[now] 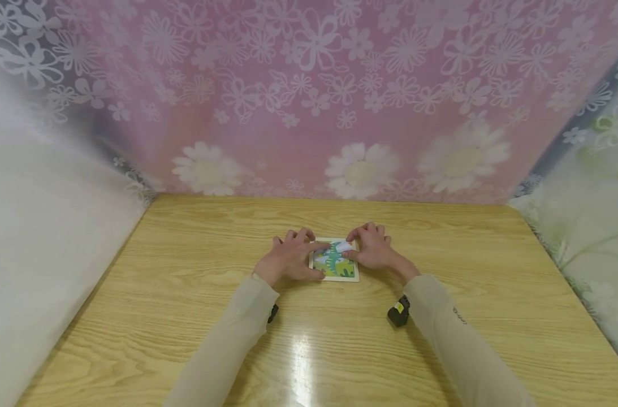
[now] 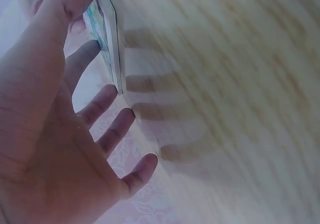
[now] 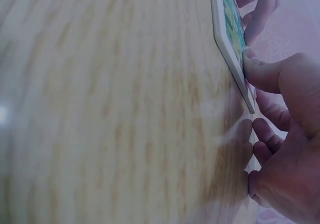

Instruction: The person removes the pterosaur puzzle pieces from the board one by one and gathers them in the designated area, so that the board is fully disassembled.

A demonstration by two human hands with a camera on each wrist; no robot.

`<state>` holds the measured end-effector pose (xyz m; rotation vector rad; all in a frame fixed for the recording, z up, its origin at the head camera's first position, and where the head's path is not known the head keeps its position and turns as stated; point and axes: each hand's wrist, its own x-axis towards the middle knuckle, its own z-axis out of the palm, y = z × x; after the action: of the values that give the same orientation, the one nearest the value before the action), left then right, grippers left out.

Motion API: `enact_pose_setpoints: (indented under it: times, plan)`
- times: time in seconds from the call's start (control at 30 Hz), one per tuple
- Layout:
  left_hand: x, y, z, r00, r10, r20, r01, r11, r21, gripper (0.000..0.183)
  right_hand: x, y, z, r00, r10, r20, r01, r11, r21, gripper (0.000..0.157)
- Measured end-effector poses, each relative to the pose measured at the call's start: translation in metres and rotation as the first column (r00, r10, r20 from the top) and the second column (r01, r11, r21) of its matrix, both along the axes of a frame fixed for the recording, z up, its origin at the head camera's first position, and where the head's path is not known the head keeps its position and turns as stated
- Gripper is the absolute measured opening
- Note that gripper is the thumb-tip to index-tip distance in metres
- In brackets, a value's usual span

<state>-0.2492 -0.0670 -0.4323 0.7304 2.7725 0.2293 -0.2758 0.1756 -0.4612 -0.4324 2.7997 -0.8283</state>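
A small framed picture puzzle (image 1: 334, 268) with a green dinosaur scene and a pale rim lies flat on the wooden table. My left hand (image 1: 290, 257) is at its left side with fingers spread; the index finger reaches onto the picture and the thumb rests by the lower left edge. At the upper right corner, my right hand (image 1: 372, 249) has its thumb and index finger curled about a light, whitish-blue puzzle piece (image 1: 344, 247). The right wrist view shows the right thumb (image 3: 262, 76) against the picture near the corner; the piece itself is mostly hidden there.
The wooden table (image 1: 186, 271) runs back to a pink floral curtain (image 1: 298, 113). A pale sheet (image 1: 49, 198) hangs along the left side and a flowered one (image 1: 593, 226) along the right. A black wrist device (image 1: 399, 312) sits under the right forearm.
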Motion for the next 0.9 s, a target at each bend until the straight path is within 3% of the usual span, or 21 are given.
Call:
enact_pose_setpoints:
  times: [0.37, 0.53, 0.73, 0.9]
  plan:
    - [0.0, 0.003, 0.001, 1.0, -0.005, 0.021, 0.007, 0.997, -0.077, 0.07, 0.0, 0.001, 0.001, 1.0, -0.007, 0.007, 0.007, 0.999, -0.032, 0.034]
    - [-0.001, 0.003, 0.002, 0.999, 0.001, 0.038, 0.001, 0.998, -0.071, 0.069, 0.0, -0.002, 0.0, 1.0, -0.016, 0.009, 0.016, 0.999, -0.035, 0.036]
    - [-0.002, 0.0, -0.005, 0.999, 0.014, 0.038, -0.016, 0.999, 0.038, 0.067, -0.002, -0.002, -0.003, 1.0, -0.026, -0.004, 0.026, 0.997, -0.067, 0.034]
    - [-0.006, 0.004, -0.013, 0.997, 0.034, 0.063, -0.046, 0.978, 0.201, 0.06, -0.002, -0.001, -0.005, 0.999, -0.043, -0.033, 0.04, 0.995, -0.087, 0.031]
